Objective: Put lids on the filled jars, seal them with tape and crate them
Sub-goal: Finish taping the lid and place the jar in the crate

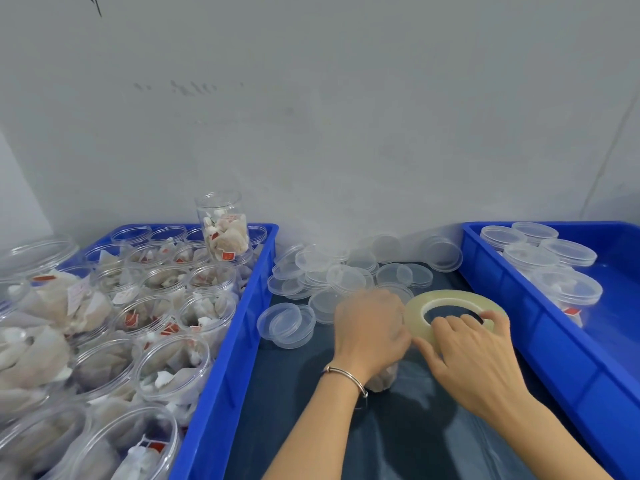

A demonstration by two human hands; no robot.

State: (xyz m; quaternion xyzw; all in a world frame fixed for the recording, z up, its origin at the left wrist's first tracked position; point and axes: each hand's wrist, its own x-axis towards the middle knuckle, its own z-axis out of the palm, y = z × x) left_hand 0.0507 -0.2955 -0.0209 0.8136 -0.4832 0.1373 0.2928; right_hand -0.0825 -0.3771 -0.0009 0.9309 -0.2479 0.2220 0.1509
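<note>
Taping step, by the look of it. Keep roll (453, 311) close to jar (382, 377), pull tape taut, wrap level round lid seam, turn jar w/ other hand. Left hand (370, 329) curled over jar top, gripping it, jar upright on tabletop (304, 393) between crates. Right hand (474, 355) holds roll, fingers hooked thru core, palm down.

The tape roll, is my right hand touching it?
Touching. The head view shows the right hand on the tape roll: its fingers curl over the near rim into the centre hole, and one finger lies along the outer edge.
</note>
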